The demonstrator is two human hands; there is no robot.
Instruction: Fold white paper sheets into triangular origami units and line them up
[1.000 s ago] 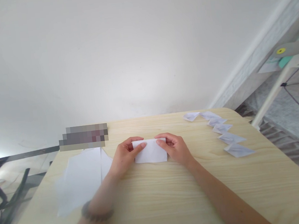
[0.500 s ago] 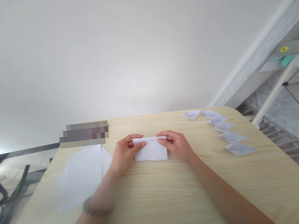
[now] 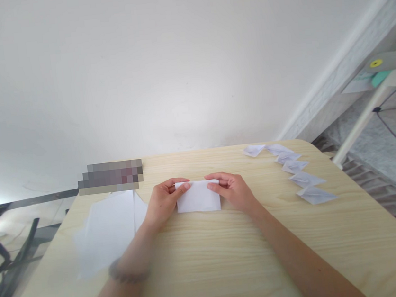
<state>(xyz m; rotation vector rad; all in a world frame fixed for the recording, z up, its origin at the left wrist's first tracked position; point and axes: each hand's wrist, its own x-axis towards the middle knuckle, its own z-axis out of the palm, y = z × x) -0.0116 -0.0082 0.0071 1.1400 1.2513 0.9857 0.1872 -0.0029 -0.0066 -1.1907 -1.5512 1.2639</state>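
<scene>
A small white rectangle of folded paper (image 3: 198, 198) is held by its far edge between my two hands, over the middle of the wooden table (image 3: 211, 266). My left hand (image 3: 166, 200) pinches the far left corner, thumb on top and fingers behind. At the far right corner, my right hand (image 3: 232, 190) grips in the same way. The fingers under the paper are partly hidden. Left of my left hand lies a stack of white paper sheets (image 3: 110, 230), partly behind my forearm.
Several folded white paper boats (image 3: 316, 194) stand in a slanting row along the table's right side. A blurred-out object (image 3: 110, 176) lies at the back left. Behind the table rises a white wall (image 3: 184, 64); a white metal pole (image 3: 360, 125) stands to the right.
My thumbs have shifted very slightly along the paper's far edge, the left one moving a little left and up. Both hands keep their hold.
</scene>
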